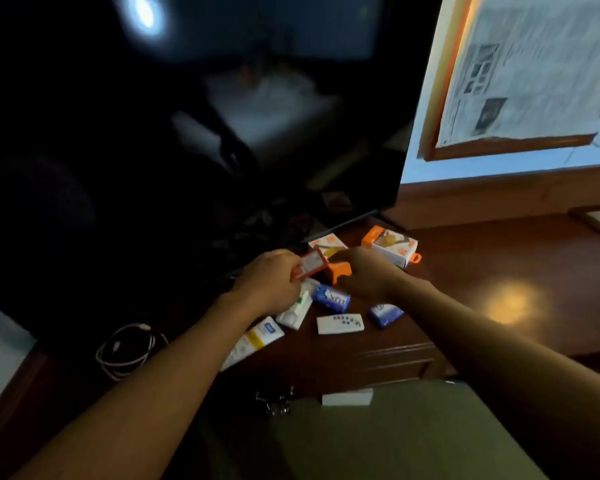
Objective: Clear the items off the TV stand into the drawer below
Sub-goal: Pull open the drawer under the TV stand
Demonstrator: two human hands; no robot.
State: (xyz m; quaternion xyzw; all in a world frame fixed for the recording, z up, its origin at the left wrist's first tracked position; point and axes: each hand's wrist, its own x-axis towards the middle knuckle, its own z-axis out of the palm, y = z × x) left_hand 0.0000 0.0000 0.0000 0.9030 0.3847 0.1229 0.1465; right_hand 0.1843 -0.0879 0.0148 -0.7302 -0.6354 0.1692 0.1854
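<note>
On the dark wooden TV stand (465, 258) my left hand (267, 278) is closed around a small red-edged packet (309, 265). My right hand (364, 271) curls over an orange-and-white box (340, 271); whether it grips the box is hidden. Below the hands lie a blue Lux soap (331, 298), a second blue soap (385, 314), a white remote (340, 323), a white tube (297, 311) and a yellow-white tube (253, 344). Two orange-and-white boxes (394, 247) (326, 243) sit behind. The drawer front (388, 362) below looks closed.
A large dark TV screen (187, 133) fills the left and stands just behind the items. A coiled white cable (129, 348) lies at the left of the stand. A framed paper (534, 74) hangs on the wall at right. Keys (274, 401) hang below the stand's edge.
</note>
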